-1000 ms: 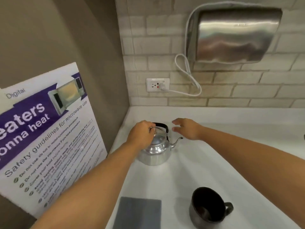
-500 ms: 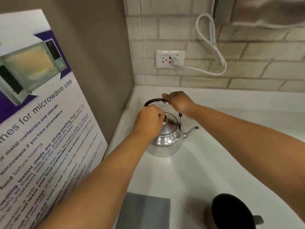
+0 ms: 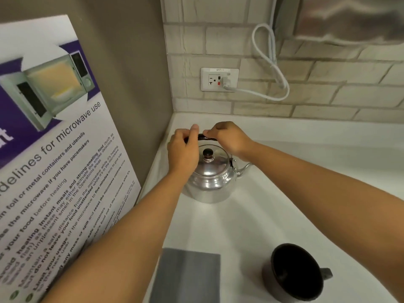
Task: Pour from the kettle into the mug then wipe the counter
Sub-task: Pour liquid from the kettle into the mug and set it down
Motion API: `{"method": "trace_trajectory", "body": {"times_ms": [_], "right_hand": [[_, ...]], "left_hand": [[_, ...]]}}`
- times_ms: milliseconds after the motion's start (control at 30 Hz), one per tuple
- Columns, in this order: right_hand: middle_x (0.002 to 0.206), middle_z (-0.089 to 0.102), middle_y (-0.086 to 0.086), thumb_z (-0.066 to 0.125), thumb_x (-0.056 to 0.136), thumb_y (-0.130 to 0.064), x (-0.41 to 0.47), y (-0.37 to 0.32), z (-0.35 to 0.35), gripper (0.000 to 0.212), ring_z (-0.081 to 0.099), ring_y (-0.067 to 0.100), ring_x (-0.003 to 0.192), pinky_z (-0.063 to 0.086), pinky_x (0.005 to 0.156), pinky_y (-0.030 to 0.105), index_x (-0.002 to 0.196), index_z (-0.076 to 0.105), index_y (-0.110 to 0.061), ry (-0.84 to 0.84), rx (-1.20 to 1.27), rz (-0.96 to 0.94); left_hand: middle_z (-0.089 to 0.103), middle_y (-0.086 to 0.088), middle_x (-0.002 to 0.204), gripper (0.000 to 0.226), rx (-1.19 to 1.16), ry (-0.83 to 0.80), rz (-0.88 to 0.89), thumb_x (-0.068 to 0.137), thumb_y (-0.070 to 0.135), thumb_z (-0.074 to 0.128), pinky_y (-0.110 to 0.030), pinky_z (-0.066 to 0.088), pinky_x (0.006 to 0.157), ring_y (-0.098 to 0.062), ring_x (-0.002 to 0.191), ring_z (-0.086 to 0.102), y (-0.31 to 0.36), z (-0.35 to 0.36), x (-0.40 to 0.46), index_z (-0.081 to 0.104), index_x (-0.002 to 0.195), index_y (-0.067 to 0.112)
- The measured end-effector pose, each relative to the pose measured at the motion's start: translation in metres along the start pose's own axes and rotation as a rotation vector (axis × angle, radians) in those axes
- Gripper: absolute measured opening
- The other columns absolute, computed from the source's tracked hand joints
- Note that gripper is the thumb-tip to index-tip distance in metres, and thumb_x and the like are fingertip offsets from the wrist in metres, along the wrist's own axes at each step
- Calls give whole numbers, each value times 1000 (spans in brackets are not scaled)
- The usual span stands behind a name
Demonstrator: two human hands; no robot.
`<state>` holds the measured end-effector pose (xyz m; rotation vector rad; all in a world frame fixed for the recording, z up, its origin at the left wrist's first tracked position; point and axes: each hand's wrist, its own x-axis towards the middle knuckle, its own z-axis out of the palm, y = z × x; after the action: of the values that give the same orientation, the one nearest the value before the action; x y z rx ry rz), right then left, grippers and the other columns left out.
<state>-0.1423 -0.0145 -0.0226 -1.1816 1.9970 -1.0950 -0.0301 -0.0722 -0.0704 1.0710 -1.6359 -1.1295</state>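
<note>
Head view, close, downward onto counter (image 3: 273, 215)

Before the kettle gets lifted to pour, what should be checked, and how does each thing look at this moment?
1. Both hands on the handle: ok. The left hand and right hand grip the kettle's black handle.
2. Lid seated on the kettle: ok.
3. Mug upright and open: ok.
4. Mug empty: looks so, but its dark inside makes it hard to tell.
5. Grey cloth ready on the counter: ok.
6. Water in the kettle: cannot tell.
</note>
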Motion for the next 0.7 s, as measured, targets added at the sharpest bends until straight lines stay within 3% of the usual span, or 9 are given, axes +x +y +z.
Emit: {"method": "trace_trajectory", "body": {"times_ms": [67, 100, 167, 233, 300, 467, 533, 633, 700], "right_hand": [[111, 68, 16, 60, 85, -33, -5, -10, -3, 36, 61, 29, 104, 49, 92, 42, 94, 66, 2, 10, -9, -20], [110, 68, 14, 60, 85, -33, -9, -15, -6, 36, 62, 28, 102, 51, 83, 38, 93, 66, 1, 16, -3, -33], [93, 69, 5, 61, 84, -35, -20, -24, -11, 31, 62, 19, 86, 43, 61, 27, 85, 66, -4, 25, 16, -75], [68, 59, -6, 62, 85, -36, -37, -30, -16, 25, 57, 0, 65, 38, 53, 16, 77, 63, -12, 45, 28, -144], [61, 53, -9, 61, 87, -33, -57, -33, -23, 21, 51, -7, 49, 37, 45, 8, 79, 62, -14, 76, 16, -228], [95, 66, 0, 59, 89, -30, -117, -11, -50, 22, 58, 10, 84, 43, 70, 6, 99, 66, -12, 216, -18, -308], [93, 67, -2, 59, 88, -37, -145, 14, -60, 22, 59, 11, 84, 45, 73, 13, 94, 66, -17, 241, -64, -265], [76, 62, 0, 53, 88, -47, -189, 62, -68, 32, 55, 15, 69, 41, 63, 20, 82, 63, -18, 261, -140, -128], [82, 67, 0, 47, 90, -50, -217, 96, -66, 37, 60, 17, 77, 42, 68, 24, 81, 66, -19, 290, -131, -16]], "left_hand": [[60, 5, 72, 41, 9, -1, 6, 93, 52, 46, -23, 39, 59, -10, 70, 56, 4, -2, -2, 58, 81, 16], [56, 6, 63, 43, -4, 27, 21, 92, 53, 48, -23, 36, 55, -8, 61, 52, 8, -4, -4, 56, 72, 17], [44, 8, 50, 45, -58, 93, 45, 89, 50, 54, -25, 34, 51, -7, 50, 42, 19, -9, -7, 45, 57, 19], [38, 10, 42, 46, -121, 135, 63, 86, 43, 59, -23, 32, 48, -5, 45, 36, 32, -14, -14, 40, 51, 20], [37, 12, 36, 45, -161, 165, 92, 83, 35, 60, -17, 29, 42, -3, 40, 34, 41, -18, -24, 37, 47, 22], [32, 13, 33, 38, -182, 203, 89, 76, 31, 58, -14, 26, 36, -4, 37, 29, 50, -34, -57, 36, 48, 20], [31, 13, 32, 37, -177, 209, 87, 75, 32, 58, -13, 25, 35, -4, 36, 29, 52, -40, -71, 37, 47, 20], [30, 13, 30, 38, -142, 218, 109, 73, 32, 58, -12, 22, 34, -4, 34, 28, 56, -48, -90, 36, 45, 21], [28, 13, 30, 37, -134, 213, 112, 71, 33, 58, -13, 21, 33, -4, 33, 27, 57, -53, -100, 36, 43, 22]]}}
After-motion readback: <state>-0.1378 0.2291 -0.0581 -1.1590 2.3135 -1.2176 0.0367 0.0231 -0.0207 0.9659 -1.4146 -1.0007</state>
